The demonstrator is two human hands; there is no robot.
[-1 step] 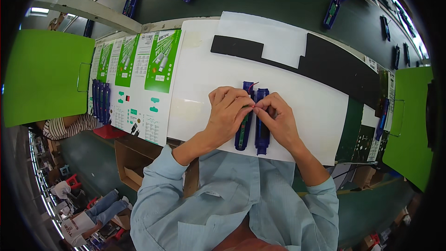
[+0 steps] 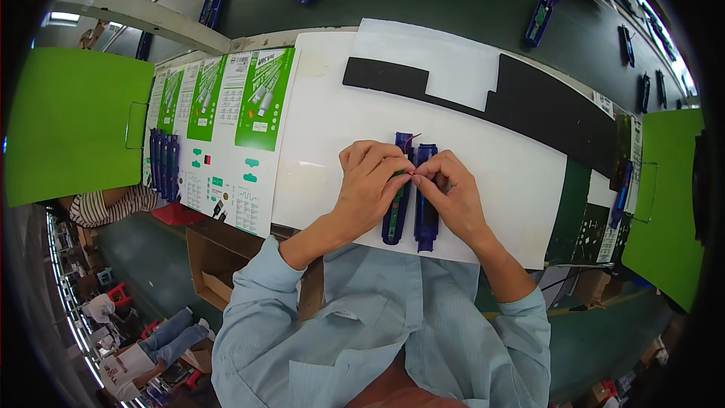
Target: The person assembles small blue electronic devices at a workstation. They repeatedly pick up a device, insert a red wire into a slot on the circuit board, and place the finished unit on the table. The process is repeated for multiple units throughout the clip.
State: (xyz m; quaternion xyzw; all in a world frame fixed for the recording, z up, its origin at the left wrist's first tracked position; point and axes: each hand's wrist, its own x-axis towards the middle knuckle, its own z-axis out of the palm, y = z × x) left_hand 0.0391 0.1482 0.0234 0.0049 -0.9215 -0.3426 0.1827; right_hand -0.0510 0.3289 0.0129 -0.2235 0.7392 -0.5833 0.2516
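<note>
Two long dark blue plastic housing halves lie side by side on the white work surface before me. In the left housing half (image 2: 393, 223) a green circuit board shows, with a thin red wire (image 2: 412, 137) curling out near its far end. The right housing half (image 2: 427, 219) lies lengthwise beside it. Over the left half, my left hand (image 2: 366, 187) is closed in a pinch. My right hand (image 2: 455, 195) pinches too, above the right half, and its fingertips meet the left ones. Something tiny and reddish, perhaps a wire end, shows between them; the fingers mostly hide it.
Black sheet pieces (image 2: 555, 117) lie across the far side of the white board (image 2: 317, 143). Printed green-and-white card sheets (image 2: 257, 106) and several blue housings (image 2: 164, 162) are at left. Beyond runs a dark green belt (image 2: 423, 0) carrying more housings. Green panels (image 2: 75, 121) flank the station.
</note>
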